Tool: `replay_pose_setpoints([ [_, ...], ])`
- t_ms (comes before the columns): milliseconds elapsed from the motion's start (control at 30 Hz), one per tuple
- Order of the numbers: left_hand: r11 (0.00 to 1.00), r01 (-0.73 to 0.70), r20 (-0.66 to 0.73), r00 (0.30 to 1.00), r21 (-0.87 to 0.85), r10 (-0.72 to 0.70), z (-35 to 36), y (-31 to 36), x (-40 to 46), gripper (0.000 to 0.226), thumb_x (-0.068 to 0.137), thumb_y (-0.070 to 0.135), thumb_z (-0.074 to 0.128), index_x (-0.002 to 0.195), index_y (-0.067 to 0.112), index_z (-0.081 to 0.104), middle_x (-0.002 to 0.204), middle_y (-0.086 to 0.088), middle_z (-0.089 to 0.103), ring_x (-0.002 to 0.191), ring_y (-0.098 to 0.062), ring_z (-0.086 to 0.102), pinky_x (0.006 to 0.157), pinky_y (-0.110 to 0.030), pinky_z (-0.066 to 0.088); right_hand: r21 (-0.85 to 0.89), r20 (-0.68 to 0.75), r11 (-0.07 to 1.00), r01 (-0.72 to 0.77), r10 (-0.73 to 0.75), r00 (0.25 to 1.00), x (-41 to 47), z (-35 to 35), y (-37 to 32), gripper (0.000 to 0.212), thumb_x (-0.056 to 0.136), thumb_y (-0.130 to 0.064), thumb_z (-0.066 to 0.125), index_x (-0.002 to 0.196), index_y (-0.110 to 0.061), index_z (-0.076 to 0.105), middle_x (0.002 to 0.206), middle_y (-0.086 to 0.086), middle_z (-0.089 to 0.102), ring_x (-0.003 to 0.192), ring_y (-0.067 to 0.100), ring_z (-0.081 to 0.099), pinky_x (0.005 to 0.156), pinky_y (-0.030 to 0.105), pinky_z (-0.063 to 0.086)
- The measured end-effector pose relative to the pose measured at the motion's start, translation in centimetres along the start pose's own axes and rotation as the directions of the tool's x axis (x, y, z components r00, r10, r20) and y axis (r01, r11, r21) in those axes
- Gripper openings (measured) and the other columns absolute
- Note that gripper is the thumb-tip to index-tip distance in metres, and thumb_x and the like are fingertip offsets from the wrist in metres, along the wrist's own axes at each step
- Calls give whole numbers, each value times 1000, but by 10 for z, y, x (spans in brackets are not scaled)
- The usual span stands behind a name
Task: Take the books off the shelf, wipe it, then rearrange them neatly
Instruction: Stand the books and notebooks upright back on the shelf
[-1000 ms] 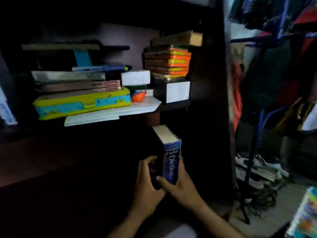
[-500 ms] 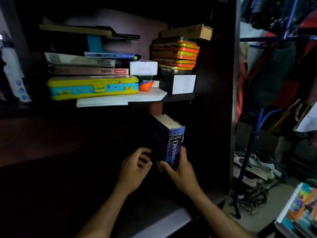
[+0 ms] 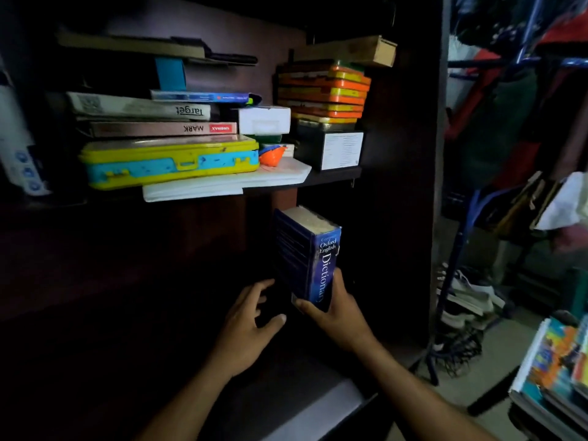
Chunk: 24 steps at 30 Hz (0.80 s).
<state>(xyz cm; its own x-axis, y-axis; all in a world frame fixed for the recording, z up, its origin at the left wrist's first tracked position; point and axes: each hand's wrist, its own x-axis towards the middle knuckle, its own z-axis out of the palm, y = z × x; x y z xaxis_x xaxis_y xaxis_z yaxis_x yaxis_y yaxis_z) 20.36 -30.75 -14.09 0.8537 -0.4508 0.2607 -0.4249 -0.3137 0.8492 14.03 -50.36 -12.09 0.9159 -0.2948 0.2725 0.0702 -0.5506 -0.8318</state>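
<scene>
The dictionary (image 3: pixel 307 256) stands nearly upright in the dark lower shelf (image 3: pixel 133 313), top tipped slightly left, spine facing out. The right hand (image 3: pixel 334 310) grips its bottom end; the left hand (image 3: pixel 251 316), fingers spread and holding nothing, hovers just beside it, apart.

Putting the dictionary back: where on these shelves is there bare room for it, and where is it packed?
The lower shelf left of the dictionary looks bare but is too dark to confirm; left hand hovers there open, right hand grips the book. The upper shelf is crowded: yellow case, flat books, orange stack, black box.
</scene>
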Motion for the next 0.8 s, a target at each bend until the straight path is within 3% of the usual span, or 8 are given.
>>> replay_pose_setpoints([
  [133, 998, 61, 16, 998, -6, -61, -3, 7, -1, 58, 92, 31, 74, 142, 43, 47, 141, 17, 48, 124, -3, 52, 100, -23, 47, 4, -33, 999, 49, -49, 998, 5, 2, 11, 75, 81, -42, 83, 138, -36, 35, 137, -12, 56, 124, 5, 57, 99, 27, 53],
  [333, 1000, 19, 19, 1000, 18, -19, 1, 4, -2, 57, 92, 34, 73, 138, 51, 46, 136, 31, 49, 119, 14, 51, 101, -16, 42, -41, -8, 998, 37, -37, 999, 21, 9, 16, 67, 84, -45, 79, 137, -32, 39, 130, -13, 61, 114, 1, 61, 87, 8, 48],
  [433, 1000, 26, 21, 999, -1, -26, 2, 5, -5, 56, 90, 38, 74, 136, 55, 47, 133, 34, 51, 118, 14, 52, 98, -18, 42, -77, 1, 997, -16, 16, 1000, 48, 25, 6, 65, 85, -48, 76, 136, -32, 39, 126, -12, 60, 109, 5, 60, 89, 23, 52],
  [567, 999, 34, 28, 999, -18, -34, 2, 4, -6, 54, 89, 38, 75, 133, 54, 49, 133, 34, 51, 117, 15, 52, 96, -18, 43, -101, -92, 988, -115, 105, 990, 88, 58, -5, 61, 85, -49, 74, 129, -29, 38, 128, 0, 63, 112, 22, 64, 90, 43, 57],
  [700, 999, 38, 31, 999, -35, -37, 0, 2, -4, 48, 90, 36, 75, 130, 51, 53, 130, 28, 55, 116, 12, 54, 95, -15, 44, -99, -173, 984, -151, 132, 976, 104, 68, -1, 58, 84, -47, 77, 124, -25, 41, 124, 5, 66, 108, 27, 68, 89, 45, 58],
  [800, 1000, 4, 44, 999, -13, -4, -2, 2, -6, 44, 90, 34, 75, 128, 46, 57, 127, 24, 59, 115, 10, 56, 89, -5, 41, -90, -214, 983, -162, 139, 967, 103, 65, 3, 58, 83, -42, 78, 125, -22, 42, 122, 5, 68, 107, 25, 68, 89, 42, 58],
])
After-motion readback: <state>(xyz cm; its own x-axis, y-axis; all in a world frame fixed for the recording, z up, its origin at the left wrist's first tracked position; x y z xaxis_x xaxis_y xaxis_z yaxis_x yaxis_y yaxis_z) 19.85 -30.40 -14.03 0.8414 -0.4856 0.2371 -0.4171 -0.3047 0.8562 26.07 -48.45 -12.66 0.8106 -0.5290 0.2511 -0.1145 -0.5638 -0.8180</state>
